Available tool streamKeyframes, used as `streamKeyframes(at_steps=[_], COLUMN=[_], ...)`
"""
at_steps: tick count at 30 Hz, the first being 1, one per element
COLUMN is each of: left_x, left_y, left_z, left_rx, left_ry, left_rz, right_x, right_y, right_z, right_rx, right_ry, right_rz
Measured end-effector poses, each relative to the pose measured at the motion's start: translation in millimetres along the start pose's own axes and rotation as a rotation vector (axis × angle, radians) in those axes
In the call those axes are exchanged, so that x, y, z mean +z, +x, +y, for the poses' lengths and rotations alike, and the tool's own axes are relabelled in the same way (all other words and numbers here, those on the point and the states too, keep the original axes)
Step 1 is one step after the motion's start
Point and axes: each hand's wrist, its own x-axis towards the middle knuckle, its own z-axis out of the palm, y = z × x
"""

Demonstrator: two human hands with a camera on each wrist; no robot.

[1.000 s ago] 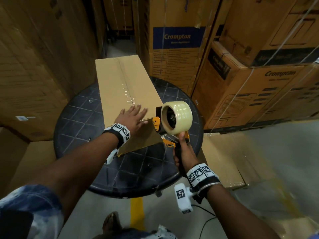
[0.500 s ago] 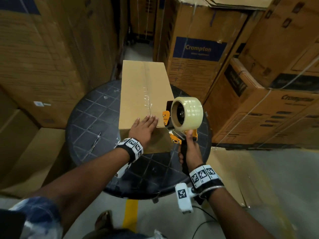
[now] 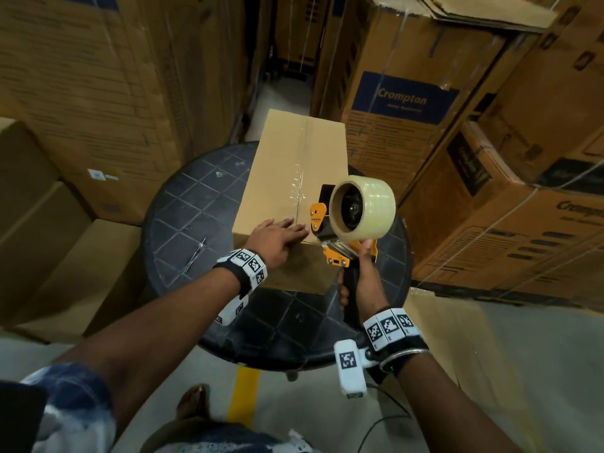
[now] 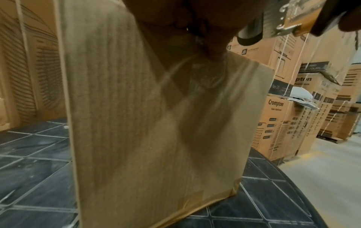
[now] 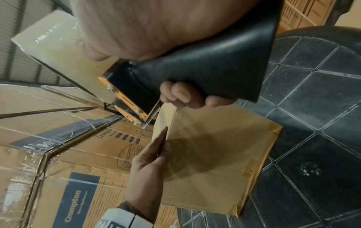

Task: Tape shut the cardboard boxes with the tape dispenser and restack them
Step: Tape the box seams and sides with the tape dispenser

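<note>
Box lengthwise on the round table, dispenser at its near end.

The cardboard box [image 3: 294, 178] lies on the table [image 3: 183, 207], long axis running away; the left hand [image 3: 277, 235] presses flat-fingered on its near edge, while the right hand [image 3: 366, 282], just beside, grips the tape dispenser [image 3: 353, 217].

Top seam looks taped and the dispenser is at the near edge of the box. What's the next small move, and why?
Probably draw the tape dispenser down over the near edge so the tape end laps onto the box front. The right hand grips its handle at that edge, and the left hand lies flat on the top, steadying the box on the round table.
</note>
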Motion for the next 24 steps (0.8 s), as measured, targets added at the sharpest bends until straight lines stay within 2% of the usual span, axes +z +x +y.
streamKeyframes(at_steps=[3, 6, 9, 12, 14, 17, 20, 24], left_x=[-3.5, -3.6, 2.2, 2.2, -0.3, -2.1, 1.0, 0.9], left_y=[-7.7, -15.9, -24.5, -28.4, -27.9, -25.4, -21.4, -12.6], left_z=[-6.5, -5.9, -9.4, -10.5, -5.0, 2.4, -4.6, -18.6], left_rx=[0.002, -0.116, -0.332, -0.612, -0.788, -0.997, -1.011, -1.011], left_ry=[-0.027, 0.016, 0.003, -0.136, -0.291, -0.64, -0.866, -0.935], left_rz=[-0.019, 0.0, 0.115, 0.238, 0.27, 0.35, 0.409, 0.466], right_x=[5.4, 10.9, 15.8, 19.1, 21.6, 25.9, 30.2, 36.7], right_y=[1.2, 3.1, 5.1, 7.1, 9.3, 15.5, 22.1, 32.9], right_z=[-0.4, -2.8, -4.9, -7.8, -9.7, -12.3, -16.3, -21.2], right_rx=[-0.017, -0.033, -0.031, -0.015, -0.013, -0.025, -0.012, 0.017], right_ry=[-0.018, -0.034, -0.035, -0.053, -0.064, -0.073, -0.065, -0.063], right_rz=[-0.012, -0.029, -0.044, -0.059, -0.071, -0.083, -0.092, -0.106])
